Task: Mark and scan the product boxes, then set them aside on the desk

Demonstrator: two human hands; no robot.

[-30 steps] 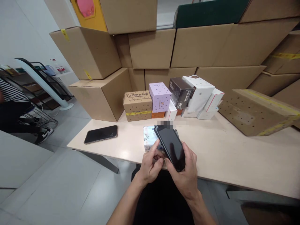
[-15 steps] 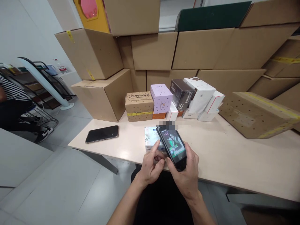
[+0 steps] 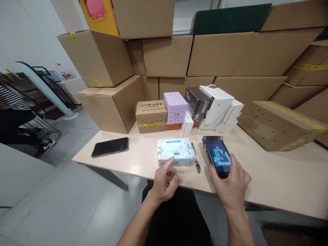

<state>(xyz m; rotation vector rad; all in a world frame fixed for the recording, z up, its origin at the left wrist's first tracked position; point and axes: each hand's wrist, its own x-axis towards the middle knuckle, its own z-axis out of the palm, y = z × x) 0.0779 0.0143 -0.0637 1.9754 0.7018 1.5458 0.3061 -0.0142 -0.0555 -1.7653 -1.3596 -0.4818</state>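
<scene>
My right hand (image 3: pixel 232 181) grips the sides of a black smartphone (image 3: pixel 219 158) with a lit screen, close to the table top on the right. Whether the phone's underside touches the table I cannot tell. My left hand (image 3: pixel 165 181) holds nothing; its index finger is stretched out, the other fingers are loosely curled and the thumb stands apart. That index fingertip is at the front of a white and blue pack of tissues (image 3: pixel 176 150). A dark pen (image 3: pixel 197 166) lies along the pack's right side, partly hidden by it.
Another phone (image 3: pixel 110 147), screen dark, lies on the left of the table (image 3: pixel 143 160). Behind stand a brown printed box (image 3: pixel 151 116), a purple box (image 3: pixel 175 107), a dark brown box (image 3: pixel 196 102) and white boxes (image 3: pixel 216 106). Large cartons (image 3: pixel 105 106) wall the back. A person (image 3: pixel 15 112) is at far left.
My right hand has carried the smartphone to the right, away from my left hand and the tissue pack. The pack and the pen are now uncovered. My left hand has hardly moved.
</scene>
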